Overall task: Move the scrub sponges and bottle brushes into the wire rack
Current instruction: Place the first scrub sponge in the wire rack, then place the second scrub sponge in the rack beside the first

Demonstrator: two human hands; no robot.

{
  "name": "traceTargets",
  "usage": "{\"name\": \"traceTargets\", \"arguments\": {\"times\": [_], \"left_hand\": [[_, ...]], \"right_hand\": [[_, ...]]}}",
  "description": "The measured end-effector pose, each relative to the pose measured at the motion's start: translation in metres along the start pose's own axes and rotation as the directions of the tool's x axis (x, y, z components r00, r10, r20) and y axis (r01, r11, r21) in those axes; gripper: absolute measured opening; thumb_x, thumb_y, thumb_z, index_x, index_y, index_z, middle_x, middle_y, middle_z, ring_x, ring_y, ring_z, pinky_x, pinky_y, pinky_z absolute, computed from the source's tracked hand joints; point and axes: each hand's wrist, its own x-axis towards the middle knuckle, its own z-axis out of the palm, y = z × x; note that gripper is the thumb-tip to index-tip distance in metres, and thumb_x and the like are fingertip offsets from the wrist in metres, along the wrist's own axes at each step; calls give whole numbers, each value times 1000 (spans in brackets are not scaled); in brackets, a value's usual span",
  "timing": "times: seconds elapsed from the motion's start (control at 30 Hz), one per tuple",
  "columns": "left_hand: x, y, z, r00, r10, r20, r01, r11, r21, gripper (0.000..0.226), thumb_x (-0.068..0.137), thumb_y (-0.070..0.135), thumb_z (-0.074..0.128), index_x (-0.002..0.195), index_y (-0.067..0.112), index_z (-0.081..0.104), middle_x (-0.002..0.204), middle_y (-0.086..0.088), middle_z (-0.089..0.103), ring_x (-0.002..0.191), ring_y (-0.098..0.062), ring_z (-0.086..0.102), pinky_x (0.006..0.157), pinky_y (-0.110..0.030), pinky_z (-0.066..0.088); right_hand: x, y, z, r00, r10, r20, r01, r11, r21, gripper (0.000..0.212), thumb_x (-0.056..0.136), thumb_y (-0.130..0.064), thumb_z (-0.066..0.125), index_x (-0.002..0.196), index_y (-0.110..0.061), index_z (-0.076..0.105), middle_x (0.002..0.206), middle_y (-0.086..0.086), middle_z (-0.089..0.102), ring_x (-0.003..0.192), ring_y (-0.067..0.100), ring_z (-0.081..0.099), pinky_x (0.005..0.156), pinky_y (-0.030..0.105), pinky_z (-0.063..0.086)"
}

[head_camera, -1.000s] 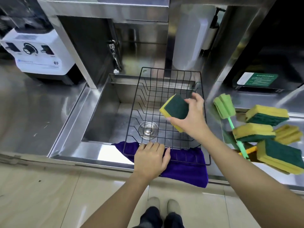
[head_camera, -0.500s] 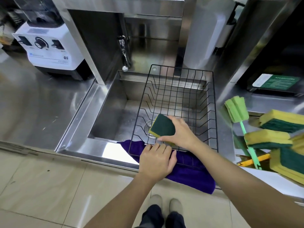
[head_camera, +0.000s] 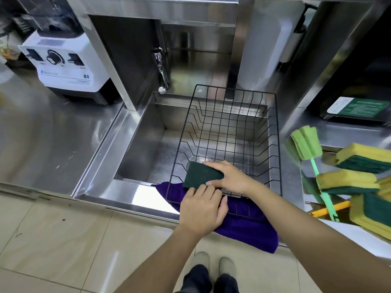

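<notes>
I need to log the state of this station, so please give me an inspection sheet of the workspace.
Surface: steel counter around a sink.
Job's things: wire rack over the sink; one sponge at its near left; more sponges and a green brush on the right.
Clutter: purple cloth under the rack's near edge.
Grippers: right hand holds the sponge; left hand rests on the cloth.
Cables: nothing seen.
Surroundings: blender, tap, tiled floor.
</notes>
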Motion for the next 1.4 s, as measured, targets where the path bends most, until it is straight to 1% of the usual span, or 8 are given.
{"name": "traceTargets", "arguments": {"times": [0.23, 0.4, 0.6, 0.8, 0.9, 1.1, 1.27, 1.4], "left_hand": [[0, 0, 0, 999, 0, 39, 0, 1000, -11, 30, 92, 30, 46, 77, 13, 65, 80, -1, 63, 69, -21, 53, 61, -32, 36], [1, -1, -1, 998, 2, 66, -2, 1000, -2, 33, 92, 29, 44, 74, 12, 65, 74, -2, 59, 66, -22, 53, 59, -33, 37], [13, 34, 1, 989, 118, 94, -111, 991, -78, 36, 94, 34, 45, 72, 11, 61, 71, -4, 57, 68, -25, 53, 71, -38, 40], [27, 87, 10, 950, 227, 217, -196, 969, -152, 41, 92, 43, 41, 73, 13, 61, 67, -3, 58, 62, -24, 54, 62, -36, 41], [29, 92, 12, 949, 213, 231, -183, 973, -143, 43, 90, 44, 39, 71, 12, 60, 65, -4, 57, 59, -25, 55, 56, -35, 44], [26, 90, 16, 951, 227, 211, -202, 970, -134, 44, 92, 42, 39, 73, 10, 61, 68, -4, 57, 61, -26, 55, 56, -37, 44], [25, 90, 17, 955, 212, 205, -188, 973, -130, 43, 92, 43, 39, 73, 11, 61, 69, -4, 57, 62, -26, 55, 56, -36, 45], [27, 89, 15, 953, 219, 208, -198, 973, -114, 45, 91, 44, 39, 72, 11, 62, 69, -4, 58, 61, -25, 56, 56, -35, 45]], "right_hand": [[-5, -1, 0, 999, 36, -19, -39, 985, -166, 64, 89, -36, 57, 146, -26, 28, 141, 7, 36, 133, 23, 35, 105, 28, 30], [-27, -3, -20, 989, 12, -150, -47, 971, -234, 57, 92, -37, 53, 142, -16, 36, 145, 9, 37, 133, 25, 38, 109, 38, 35], [-63, 10, -58, 947, 16, -320, -85, 975, -203, 43, 93, -28, 53, 132, -10, 50, 112, 12, 63, 97, 21, 57, 84, 30, 44], [-110, 34, -83, 742, -41, -669, -66, 989, -134, 29, 91, -13, 52, 118, -7, 61, 118, 11, 66, 109, 26, 59, 94, 33, 43], [-127, 57, -98, 682, -41, -730, -270, 914, -304, 45, 84, -3, 50, 128, -10, 53, 132, 10, 54, 125, 29, 45, 101, 38, 34], [-157, 110, -106, 736, 221, -640, -581, 692, -429, 78, 79, -1, 55, 146, -25, 23, 154, 8, 24, 145, 26, 16, 109, 46, 22], [-160, 124, -106, 691, 150, -707, -625, 615, -480, 63, 77, -4, 55, 136, -16, 38, 138, 7, 46, 127, 29, 39, 99, 40, 30], [-153, 110, -127, 562, 222, -797, -567, 805, -176, 41, 79, -22, 67, 111, -3, 50, 112, 17, 60, 105, 37, 54, 88, 44, 43]]}}
